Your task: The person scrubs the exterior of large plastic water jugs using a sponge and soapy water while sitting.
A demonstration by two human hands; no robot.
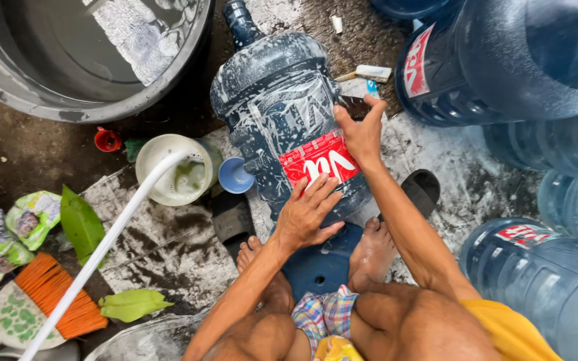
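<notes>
On the wet ground between the person's bare feet lies a big soapy blue water jug [282,113], neck pointing away toward a grey basin [68,100]. The left hand [306,214] rests flat, fingers spread, on its red label, while the right hand [362,134] grips the jug's far side. A white hose [102,251] and an orange broom [55,297] lie to the left.
</notes>
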